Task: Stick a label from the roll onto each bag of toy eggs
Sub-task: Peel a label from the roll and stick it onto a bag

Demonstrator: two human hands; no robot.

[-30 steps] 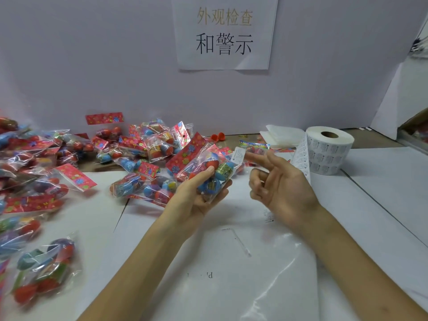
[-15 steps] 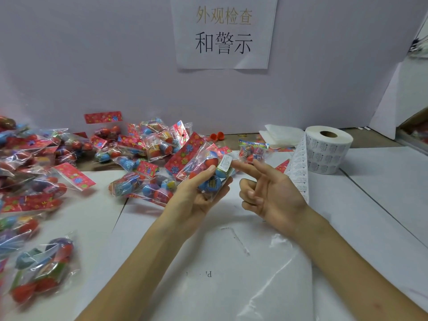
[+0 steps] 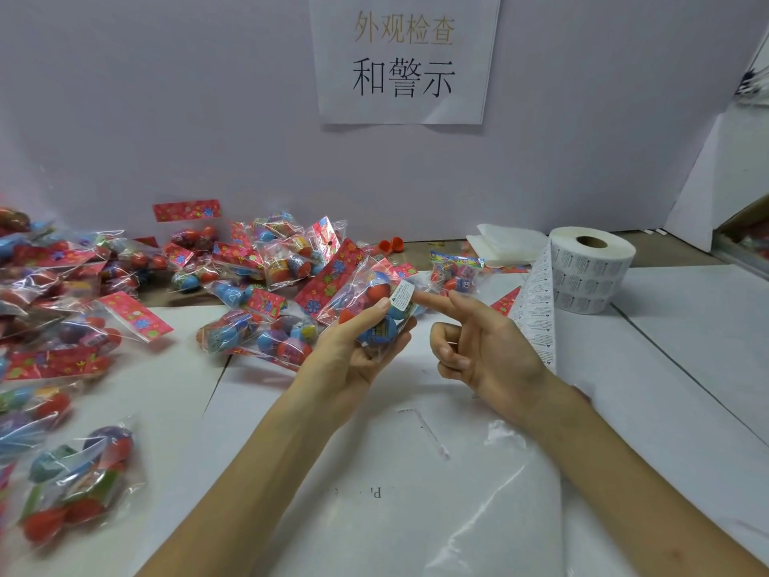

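Behind held bag (image 3: 361, 302), heaped egg bags (image 3: 266, 266).

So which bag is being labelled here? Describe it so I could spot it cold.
Straight below the paper sign on the back wall, over the middle of the table, the left hand holds one bag of toy eggs off the surface. Unlike the heaped bags to its left, it alone is in a grip, and a small white label shows on it, the right hand index fingertip at its edge.
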